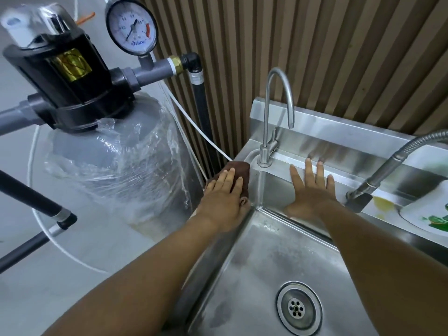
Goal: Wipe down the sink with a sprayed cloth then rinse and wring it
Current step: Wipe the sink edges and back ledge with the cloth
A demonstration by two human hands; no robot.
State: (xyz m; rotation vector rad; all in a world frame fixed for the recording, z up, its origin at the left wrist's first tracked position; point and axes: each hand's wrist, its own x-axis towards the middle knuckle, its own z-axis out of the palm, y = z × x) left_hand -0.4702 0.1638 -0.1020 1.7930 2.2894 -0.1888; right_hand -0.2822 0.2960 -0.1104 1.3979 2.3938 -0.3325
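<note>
While the left hand (224,194) presses the cloth (238,174) flat-fingered on the sink's (266,251) back-left corner and the right hand (311,190) rests open on its back wall, wiping seems underway; next, sweep the rim.

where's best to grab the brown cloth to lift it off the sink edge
Probably the far end of the cloth, which shows past the left hand, near the tap. Come from above: it lies flat on the sink rim.

Brown cloth (238,174) left of the silver steel sink (266,258); beyond, tan ribbed wall (315,57); further left, grey tank (116,156) under black valve (65,76).
</note>
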